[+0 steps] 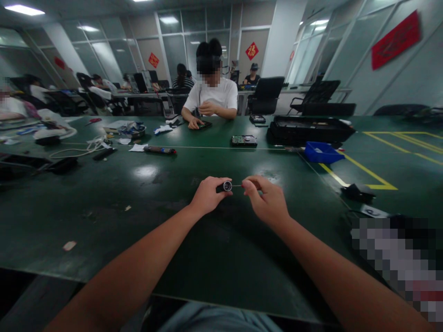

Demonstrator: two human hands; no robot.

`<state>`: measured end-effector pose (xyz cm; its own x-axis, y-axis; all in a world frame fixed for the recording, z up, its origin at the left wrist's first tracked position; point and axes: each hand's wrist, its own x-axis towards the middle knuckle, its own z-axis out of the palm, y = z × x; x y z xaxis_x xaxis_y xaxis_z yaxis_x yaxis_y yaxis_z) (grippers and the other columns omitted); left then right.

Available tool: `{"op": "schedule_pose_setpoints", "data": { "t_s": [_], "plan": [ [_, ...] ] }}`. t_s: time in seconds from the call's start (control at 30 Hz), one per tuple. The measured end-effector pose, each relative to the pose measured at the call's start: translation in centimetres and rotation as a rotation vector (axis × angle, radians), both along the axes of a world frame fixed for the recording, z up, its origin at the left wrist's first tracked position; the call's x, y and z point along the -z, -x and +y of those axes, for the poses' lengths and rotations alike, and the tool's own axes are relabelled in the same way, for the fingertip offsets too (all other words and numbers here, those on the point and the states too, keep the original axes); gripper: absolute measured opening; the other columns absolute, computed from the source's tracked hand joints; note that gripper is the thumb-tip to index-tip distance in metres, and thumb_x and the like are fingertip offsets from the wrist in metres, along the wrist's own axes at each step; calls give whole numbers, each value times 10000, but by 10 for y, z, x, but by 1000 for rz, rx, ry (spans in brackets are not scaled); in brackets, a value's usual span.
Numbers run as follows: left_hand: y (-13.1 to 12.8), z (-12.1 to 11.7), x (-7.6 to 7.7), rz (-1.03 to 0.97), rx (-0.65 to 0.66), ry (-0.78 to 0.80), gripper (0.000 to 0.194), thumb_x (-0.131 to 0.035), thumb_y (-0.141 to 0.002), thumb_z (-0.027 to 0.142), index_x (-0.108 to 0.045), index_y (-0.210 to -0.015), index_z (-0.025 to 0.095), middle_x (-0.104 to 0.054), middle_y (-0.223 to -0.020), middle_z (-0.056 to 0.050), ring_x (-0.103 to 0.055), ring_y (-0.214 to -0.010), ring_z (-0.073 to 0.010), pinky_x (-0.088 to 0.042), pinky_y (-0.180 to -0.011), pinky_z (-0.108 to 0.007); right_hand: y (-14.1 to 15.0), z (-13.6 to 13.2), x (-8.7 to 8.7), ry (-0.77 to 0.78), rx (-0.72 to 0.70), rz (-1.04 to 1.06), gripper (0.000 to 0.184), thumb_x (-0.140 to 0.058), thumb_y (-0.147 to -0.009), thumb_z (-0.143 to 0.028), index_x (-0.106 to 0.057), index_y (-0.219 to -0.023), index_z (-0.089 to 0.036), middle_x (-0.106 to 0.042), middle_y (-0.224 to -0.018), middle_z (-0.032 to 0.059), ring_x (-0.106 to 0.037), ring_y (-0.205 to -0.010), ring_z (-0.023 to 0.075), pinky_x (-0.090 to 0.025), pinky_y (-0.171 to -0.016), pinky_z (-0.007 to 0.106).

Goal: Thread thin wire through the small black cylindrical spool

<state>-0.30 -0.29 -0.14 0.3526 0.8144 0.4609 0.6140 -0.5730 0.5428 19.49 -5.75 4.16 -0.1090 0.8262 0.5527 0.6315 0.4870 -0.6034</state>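
My left hand (207, 196) is closed around a small black cylinder with a silver end (224, 186), held just above the green table (145, 216). My right hand (266, 200) is pinched on a thin bit or rod (237, 186) that runs from its fingertips to the cylinder's silver end. Both hands are close together at the table's middle, a short way in front of me.
A person in a white shirt (212, 97) sits across the table with a dark device. A hard drive (244, 140), a blue bin (321, 152), a black case (311, 129), a screwdriver (159, 150) and cables (90, 145) lie further back. A small black object (358, 191) is at right.
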Motion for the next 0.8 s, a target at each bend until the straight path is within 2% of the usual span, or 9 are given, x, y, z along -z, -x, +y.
{"op": "schedule_pose_setpoints", "data": {
  "t_s": [0.1,0.23,0.4,0.47,0.57,0.7,0.8],
  "plan": [
    [0,0,0,-2,-5,0,408,-789,-830,321,-702,-1223,256,-753,-1143,-28,-641,-1039,-244,-490,-922,-399,2,0,-1,23,56,8,339,-426,-1017,-429,-692,-958,-229,-665,-648,6,-634,-594,176,-430,-606,307],
    [1,0,-1,-13,-20,5,408,-794,-825,309,-703,-1219,250,-752,-1152,-31,-643,-1041,-245,-494,-918,-400,1,2,0,20,41,19,302,-415,-1008,-334,-620,-1182,-197,-696,-752,29,-661,-658,186,-443,-625,307],
    [1,0,-1,-15,-16,6,395,-792,-827,303,-708,-1209,242,-753,-1161,-33,-647,-1050,-242,-495,-929,-395,-1,2,3,15,-10,13,247,-419,-1007,-328,-630,-1064,-212,-692,-783,40,-674,-733,200,-461,-678,328],
    [1,0,-1,-16,-16,10,397,-792,-828,309,-707,-1211,252,-753,-1157,-28,-648,-1051,-242,-496,-930,-398,0,2,5,18,-5,26,250,-416,-1015,-346,-614,-1091,-214,-689,-788,43,-677,-746,206,-470,-695,342],
    [1,-1,-2,-33,-22,16,399,-795,-825,305,-707,-1211,257,-751,-1163,-26,-647,-1056,-243,-496,-933,-401,1,4,8,16,-3,171,232,-482,-989,-348,-560,-1162,-214,-702,-854,55,-698,-811,222,-505,-746,370],
    [1,-2,-3,-43,-33,14,401,-790,-828,288,-703,-1217,252,-747,-1167,-32,-645,-1054,-244,-499,-927,-403,3,11,13,101,-8,438,211,-558,-953,-414,-603,-990,-211,-706,-865,60,-695,-799,214,-540,-766,386],
    [2,-1,-4,-28,6,-35,396,-797,-821,276,-706,-1205,246,-751,-1141,-31,-647,-1046,-236,-492,-934,-402,2,20,17,172,-12,629,260,-573,-936,-458,-642,-945,-207,-687,-828,43,-666,-751,188,-551,-760,377]
  ]
}}
